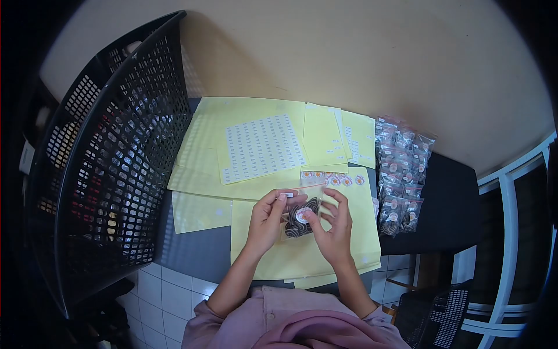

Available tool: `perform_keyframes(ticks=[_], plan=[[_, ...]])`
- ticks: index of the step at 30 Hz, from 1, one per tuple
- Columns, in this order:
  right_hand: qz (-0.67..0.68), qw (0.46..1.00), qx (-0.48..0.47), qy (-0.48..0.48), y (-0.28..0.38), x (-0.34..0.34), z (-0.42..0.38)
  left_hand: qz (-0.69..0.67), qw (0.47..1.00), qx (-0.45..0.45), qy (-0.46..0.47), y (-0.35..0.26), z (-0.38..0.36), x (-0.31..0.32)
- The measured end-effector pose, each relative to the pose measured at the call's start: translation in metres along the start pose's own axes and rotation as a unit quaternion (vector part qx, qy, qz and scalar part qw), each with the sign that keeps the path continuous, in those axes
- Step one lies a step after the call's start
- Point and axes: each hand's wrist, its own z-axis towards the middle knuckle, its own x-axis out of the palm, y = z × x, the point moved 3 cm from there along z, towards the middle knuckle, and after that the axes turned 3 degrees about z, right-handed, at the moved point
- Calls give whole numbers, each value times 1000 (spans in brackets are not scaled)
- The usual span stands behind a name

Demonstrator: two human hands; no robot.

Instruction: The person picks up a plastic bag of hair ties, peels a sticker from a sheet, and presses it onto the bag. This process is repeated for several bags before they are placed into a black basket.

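Note:
A clear zip bag (293, 228) with a red strip near its top and dark spiral-patterned pieces inside is between my two hands, over the yellow sheets. A round sticker (303, 216) sits on its front. My left hand (268, 218) is closed at the bag's upper left side, and a small white label (286, 195) shows at its thumb tip. My right hand (332, 224) has its thumb on the round sticker's edge, its fingers curved at the bag's right side, some partly hidden behind it.
Yellow sticker sheets (273, 250) cover the table, one bearing a white label grid (264, 148). Round stickers (347, 181) lie behind my right hand. Several filled bags (401, 174) are stacked on the right. A tall black perforated basket (116, 145) with bags inside stands left; a wall is behind.

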Motion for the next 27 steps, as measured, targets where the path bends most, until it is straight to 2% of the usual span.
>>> perform_keyframes(ticks=[2, 4, 8, 11, 17, 23, 27], plan=[[184, 973, 127, 51, -9, 5, -2, -12, 1000, -6, -3, -1, -1, 2], [194, 974, 114, 32, -11, 6, -2, -29, 993, 105, -44, -5, -3, 4], [202, 975, 93, -9, -9, 6, -1, 23, 998, 54, 7, 3, -8, 8], [199, 976, 89, -3, -13, 7, -1, 26, 1000, 9, 5, 9, -9, 8], [188, 976, 109, -3, -5, -1, 1, 30, 999, 24, 12, 5, -14, 15], [248, 959, 137, -31, -15, -21, -7, 51, 998, 43, 15, 7, -16, 32], [264, 960, 92, 3, -13, -43, -13, 3, 999, 52, -14, 12, -13, 51]])
